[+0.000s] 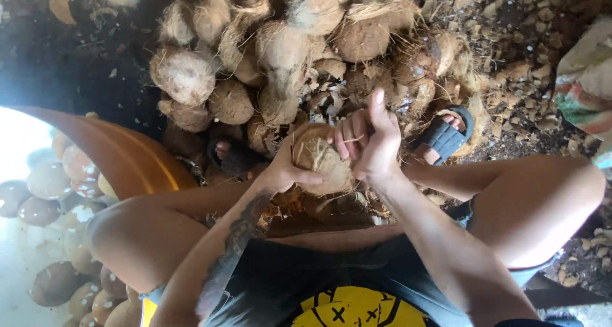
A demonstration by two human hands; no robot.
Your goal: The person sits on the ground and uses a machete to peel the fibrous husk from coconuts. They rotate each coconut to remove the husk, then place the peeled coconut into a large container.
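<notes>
1. Tub of peeled coconuts, orange rim, far out to the left of the left fingers; smooth, mottled brown-and-white nuts lie in pale water
2. Left hand, tattooed forearm; fingers curled narrow around the near left side of the coconut, thumb laid across its lower face. Holding, not pinching
3. Coconut, husked, still bearded with loose tan fibre; held between both hands above the lap, in front of the knees. Judged heavy for its size, with a rigid shell that will not give under the fingers; the fibre coat is rough and should grip well, though loose strands may slide or tear away. Best taken around the widest part with a cupped palm on each side, not by the fibre tuft
4. Right hand; fingers folded over the top right of the coconut, thumb raised straight and clear of it. Closed on the nut
5. Pile of husked coconuts, beyond the fingertips, stacked on dark ground among husk scraps
6. Grey sandal, just right of the right fingers, on the person's foot
7. Sack, far right, pale with coloured stripes
</notes>
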